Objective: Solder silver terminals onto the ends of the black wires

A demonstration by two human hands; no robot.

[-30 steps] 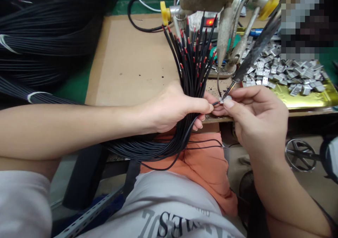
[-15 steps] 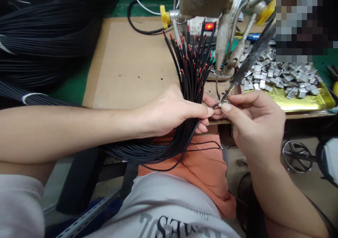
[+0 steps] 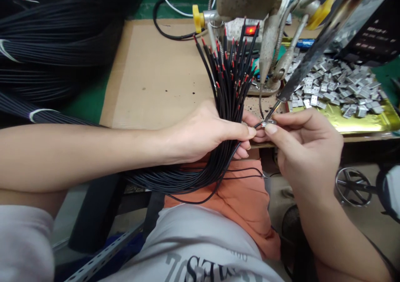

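My left hand (image 3: 215,134) is closed round a thick bundle of black cables (image 3: 229,102), whose stripped ends show red tips and fan upward. Between its thumb and forefinger one cable runs out to the right. My right hand (image 3: 303,138) pinches a small metal USB connector (image 3: 269,123) at that cable's end. The tip of a soldering iron (image 3: 286,90) comes down onto the connector from the upper right. A thin solder feed tube (image 3: 261,102) reaches the same spot from above. The exact joint is too small to make out.
A yellow tray (image 3: 383,119) at the right holds many loose USB connectors (image 3: 337,84). A soldering machine with yellow knobs (image 3: 197,19) and a lit red switch (image 3: 250,30) stands behind the cables. Cardboard (image 3: 150,73) covers the bench; more black cable bundles (image 3: 56,40) lie at the left.
The whole view has shifted slightly, so things sit a little further right. Both hands keep the same hold, and the iron tip stays at the connector.
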